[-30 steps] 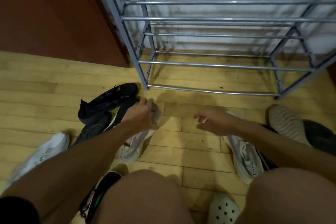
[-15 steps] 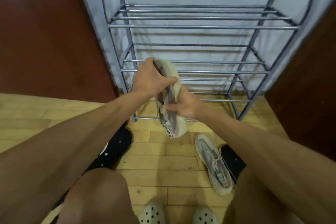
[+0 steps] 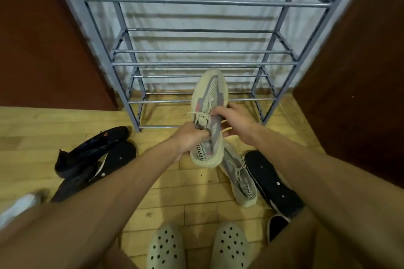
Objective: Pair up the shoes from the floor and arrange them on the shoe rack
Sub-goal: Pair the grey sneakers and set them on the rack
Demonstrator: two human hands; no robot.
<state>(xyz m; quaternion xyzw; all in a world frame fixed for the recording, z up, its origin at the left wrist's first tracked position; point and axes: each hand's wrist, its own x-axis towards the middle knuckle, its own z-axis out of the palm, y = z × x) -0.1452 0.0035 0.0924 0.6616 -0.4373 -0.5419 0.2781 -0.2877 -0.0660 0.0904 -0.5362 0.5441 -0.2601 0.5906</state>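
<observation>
Sneaker (image 3: 211, 98) held up before a metal rack (image 3: 203, 64) in a narrow recess.
A plank floor (image 3: 196, 214) runs to a pale wall (image 3: 196, 17), and brown panels (image 3: 43, 39) close in on both sides of the rack. The left hand (image 3: 190, 142) grips the sneaker's heel end and the right hand (image 3: 237, 121) curls round its middle, with the toe pointing at the low bars, off the floor. Its mate (image 3: 240, 179) lies below, just beside a black slipper (image 3: 273, 183). Black shoes (image 3: 91, 148) lie heaped at left near the rack's foot. Between the two groups, a lane of floor leads from the clogs (image 3: 166, 247) to the rack.
</observation>
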